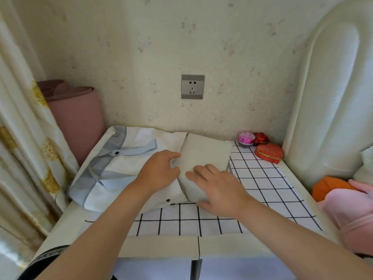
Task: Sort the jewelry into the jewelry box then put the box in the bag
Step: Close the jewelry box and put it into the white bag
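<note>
A cream curtain with yellow flower prints [24, 138] hangs down the left edge, and behind it a rolled dusty-pink mat [76, 118] stands in the corner against the speckled wall. On the left part of the worktop lies a white and grey-blue fabric bag [113, 164], flat on its side, with a pale blue strap and a dark snap button across its top. The left hand [159, 170] rests on the right end of the bag, fingers curled, thumb and forefinger closed on a fold of the bag's cloth right at its mouth. Touching that fold is the pale grey rectangular jewelry box [203, 158], lid closed and set at a slant, its left long side against the bag and its right side over the white cloth with a black grid [262, 188] that covers the worktop. The right hand [218, 188] lies on the near end of the box, fingers straight and slightly spread flat on the lid, thumb low by the near corner. Above on the wall is a grey metal power socket [192, 86]. At the far right corner of the worktop a round pink-topped trinket box [246, 138], a small red box [261, 138] and a red heart-shaped box with gold trim [269, 153] sit close together. A white padded headboard [333, 98] rises on the right, with an orange cloth [329, 186] and a pink garment [353, 211] below it
</note>
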Demonstrator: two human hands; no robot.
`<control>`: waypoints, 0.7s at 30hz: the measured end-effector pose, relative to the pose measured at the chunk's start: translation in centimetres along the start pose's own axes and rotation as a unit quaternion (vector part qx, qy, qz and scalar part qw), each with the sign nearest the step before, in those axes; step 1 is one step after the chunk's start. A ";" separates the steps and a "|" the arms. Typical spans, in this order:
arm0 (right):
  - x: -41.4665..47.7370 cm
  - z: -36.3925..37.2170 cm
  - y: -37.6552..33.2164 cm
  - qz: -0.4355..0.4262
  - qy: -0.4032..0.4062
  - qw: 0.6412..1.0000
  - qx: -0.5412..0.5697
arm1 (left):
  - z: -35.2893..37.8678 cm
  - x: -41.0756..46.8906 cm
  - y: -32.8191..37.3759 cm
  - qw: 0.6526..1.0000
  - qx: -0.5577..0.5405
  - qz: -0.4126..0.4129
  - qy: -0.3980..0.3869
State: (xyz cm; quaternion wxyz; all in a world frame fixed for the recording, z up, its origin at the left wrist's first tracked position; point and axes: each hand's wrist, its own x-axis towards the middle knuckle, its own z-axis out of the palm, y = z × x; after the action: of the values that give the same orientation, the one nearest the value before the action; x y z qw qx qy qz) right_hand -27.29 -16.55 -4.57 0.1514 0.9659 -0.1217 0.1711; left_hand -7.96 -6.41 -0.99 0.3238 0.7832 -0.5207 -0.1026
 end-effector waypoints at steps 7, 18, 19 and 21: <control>2.8 -0.7 6.5 0.321 0.053 0.891 0.317 | -0.6 3.0 1.0 0.999 -0.006 -0.041 -0.035; 5.6 4.8 10.2 0.547 -0.113 0.685 0.468 | 1.3 8.8 0.4 0.986 -0.069 -0.128 -0.077; 5.7 5.0 10.2 0.554 -0.106 0.672 0.481 | 1.7 8.7 0.3 0.986 -0.079 -0.122 -0.075; 5.7 4.7 9.9 0.566 -0.083 0.644 0.508 | 2.5 8.5 0.1 0.989 -0.076 -0.109 -0.061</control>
State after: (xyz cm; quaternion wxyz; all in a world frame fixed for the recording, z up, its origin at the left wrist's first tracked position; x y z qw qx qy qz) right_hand -23.56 -28.35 -4.15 -0.4998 0.6445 -0.5508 0.1771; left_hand -5.59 -14.91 -1.29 0.3374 0.8005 -0.4419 -0.2238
